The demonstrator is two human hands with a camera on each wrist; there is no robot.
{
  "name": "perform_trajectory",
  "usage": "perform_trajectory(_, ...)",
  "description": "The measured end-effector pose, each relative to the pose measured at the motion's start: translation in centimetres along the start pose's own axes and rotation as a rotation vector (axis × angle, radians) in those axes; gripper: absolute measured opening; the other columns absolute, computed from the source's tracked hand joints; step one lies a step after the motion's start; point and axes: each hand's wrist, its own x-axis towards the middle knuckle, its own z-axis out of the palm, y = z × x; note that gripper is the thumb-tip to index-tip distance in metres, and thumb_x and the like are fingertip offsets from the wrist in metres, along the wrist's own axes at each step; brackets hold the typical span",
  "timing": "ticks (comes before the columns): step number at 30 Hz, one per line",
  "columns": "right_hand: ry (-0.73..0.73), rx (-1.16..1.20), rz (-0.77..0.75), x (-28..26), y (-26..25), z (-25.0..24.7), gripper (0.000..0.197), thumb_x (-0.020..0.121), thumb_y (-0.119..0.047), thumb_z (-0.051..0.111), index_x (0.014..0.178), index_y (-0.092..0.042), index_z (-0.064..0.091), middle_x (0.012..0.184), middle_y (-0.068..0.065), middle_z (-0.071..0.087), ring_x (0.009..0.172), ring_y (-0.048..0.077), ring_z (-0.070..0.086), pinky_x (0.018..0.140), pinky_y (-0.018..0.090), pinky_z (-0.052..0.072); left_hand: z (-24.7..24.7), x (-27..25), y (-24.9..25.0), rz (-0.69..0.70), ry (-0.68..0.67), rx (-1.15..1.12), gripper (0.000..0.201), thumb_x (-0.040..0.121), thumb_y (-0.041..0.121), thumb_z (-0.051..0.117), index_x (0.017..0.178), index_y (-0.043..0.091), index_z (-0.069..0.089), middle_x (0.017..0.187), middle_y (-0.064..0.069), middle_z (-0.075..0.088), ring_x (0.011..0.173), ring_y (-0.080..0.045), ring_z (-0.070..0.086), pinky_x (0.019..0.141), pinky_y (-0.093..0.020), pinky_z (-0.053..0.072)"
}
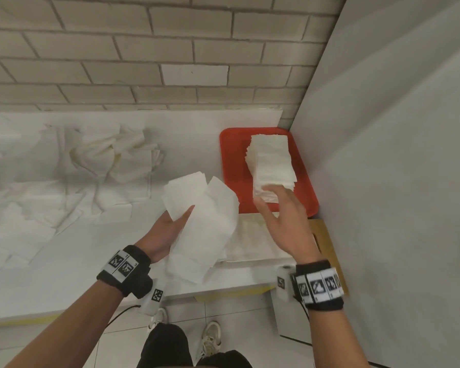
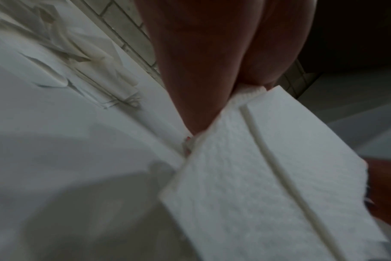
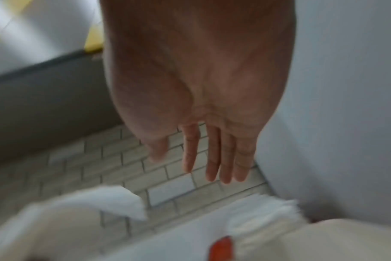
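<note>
One folded paper napkin (image 1: 205,221), pinched in my left hand (image 1: 168,232): judged light, limp, easily torn; take by the fold. Also my right hand (image 1: 284,224), spread, empty, near the stack (image 1: 272,160).

The white table (image 1: 64,282) runs along the tiled wall. At its right end sits a red tray (image 1: 230,155). Left of the tray lie a crumpled paper heap (image 1: 117,155) and loose flat sheets (image 1: 24,208) (overlapping one another). A cream pile (image 1: 255,243) lies just in front of the tray.
</note>
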Motion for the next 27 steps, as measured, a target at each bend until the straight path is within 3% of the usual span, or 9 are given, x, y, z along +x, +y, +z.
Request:
perform_trajectory(3, -0.328, 0.484, 0.117, 2.9, -3.6, 0.2, 0.060, 0.095, -0.057, 0.076, 0.148, -0.034, 0.058, 0.142, -0.014, 0.067, 0.129, 0.004, 0.062, 0.110, 0.033, 0.051, 1.1, 0.3, 0.8, 0.007, -0.060, 0.054, 0.047, 0.103, 0.042, 0.061, 0.145, 0.020, 0.062, 0.138, -0.003, 0.073, 0.128, -0.026, 0.070, 0.109, -0.050, 0.054)
perform_trajectory(5, -0.310, 0.521, 0.083, 4.0, -3.5, 0.8, 0.028, 0.094, -0.036, 0.083, 0.120, -0.028, 0.076, 0.115, -0.009, 0.079, 0.110, 0.011, 0.074, 0.100, 0.043, 0.060, 1.4, 0.5, 1.1, 0.026, -0.050, 0.075, 0.042, 0.106, 0.040, 0.060, 0.142, 0.018, 0.065, 0.135, -0.005, 0.075, 0.125, -0.027, 0.071, 0.107, -0.050, 0.055)
perform_trajectory(7, -0.164, 0.467, 0.106, 3.8, -2.0, 0.8, 0.007, 0.096, -0.031, 0.082, 0.099, -0.026, 0.078, 0.099, -0.009, 0.080, 0.096, 0.010, 0.074, 0.089, 0.038, 0.062, 1.1, 0.7, 1.4, 0.035, 0.008, 0.080, 0.040, 0.105, 0.040, 0.062, 0.134, 0.014, 0.069, 0.127, -0.007, 0.078, 0.119, -0.030, 0.074, 0.105, -0.052, 0.057)
perform_trajectory(9, -0.042, 0.394, 0.174, 2.5, 0.4, 0.7, 0.009, 0.098, -0.035, 0.079, 0.098, -0.028, 0.075, 0.097, -0.012, 0.078, 0.092, 0.002, 0.072, 0.079, 0.026, 0.057, 0.5, 0.9, 1.2, 0.031, 0.058, 0.061, 0.042, 0.103, 0.042, 0.065, 0.130, 0.010, 0.071, 0.123, -0.011, 0.079, 0.116, -0.032, 0.076, 0.104, -0.056, 0.057)
perform_trajectory(11, 0.030, 0.291, 0.246, 0.9, 2.7, 0.8, 0.012, 0.100, -0.037, 0.076, 0.100, -0.026, 0.071, 0.095, -0.014, 0.076, 0.090, 0.002, 0.071, 0.077, 0.026, 0.055, -0.1, 0.9, 1.2, 0.027, 0.088, 0.046, 0.044, 0.102, 0.044, 0.066, 0.129, 0.009, 0.072, 0.122, -0.012, 0.079, 0.114, -0.033, 0.076, 0.104, -0.059, 0.057)
perform_trajectory(15, 0.169, -0.058, 0.317, -2.0, 5.7, 1.9, 0.013, 0.104, -0.025, 0.072, 0.102, -0.015, 0.064, 0.081, -0.005, 0.066, 0.077, 0.023, 0.066, 0.056, 0.028, 0.041, -0.2, 1.2, 1.2, 0.026, 0.133, -0.001, 0.045, 0.102, 0.042, 0.067, 0.132, 0.009, 0.069, 0.123, -0.012, 0.079, 0.115, -0.033, 0.076, 0.106, -0.061, 0.055)
perform_trajectory(17, 0.193, -0.289, 0.319, -3.0, 5.9, 2.8, 0.014, 0.105, -0.023, 0.069, 0.105, -0.012, 0.060, 0.073, 0.001, 0.062, 0.065, 0.026, 0.063, 0.050, 0.028, 0.043, 0.1, 1.4, 1.5, 0.030, 0.137, -0.032, 0.044, 0.103, 0.040, 0.067, 0.134, 0.009, 0.068, 0.125, -0.011, 0.078, 0.117, -0.032, 0.075, 0.107, -0.059, 0.055)
perform_trajectory(22, 0.245, -0.551, 0.338, -3.6, 4.8, 4.8, 0.016, 0.095, -0.011, 0.068, 0.104, 0.001, 0.065, 0.063, 0.011, 0.062, 0.056, 0.031, 0.062, 0.052, 0.037, 0.055, 0.9, 1.3, 2.3, 0.041, 0.134, -0.089, 0.040, 0.106, 0.036, 0.063, 0.136, 0.010, 0.066, 0.128, -0.009, 0.077, 0.118, -0.029, 0.075, 0.106, -0.054, 0.056)
perform_trajectory(27, 0.196, -0.611, 0.407, -3.7, 4.4, 5.5, 0.017, 0.085, -0.010, 0.074, 0.092, 0.002, 0.064, 0.061, 0.016, 0.066, 0.059, 0.032, 0.065, 0.073, 0.044, 0.053, 1.1, 1.0, 2.7, 0.045, 0.168, -0.181, 0.037, 0.107, 0.034, 0.062, 0.136, 0.011, 0.064, 0.130, -0.009, 0.077, 0.120, -0.029, 0.074, 0.106, -0.053, 0.055)
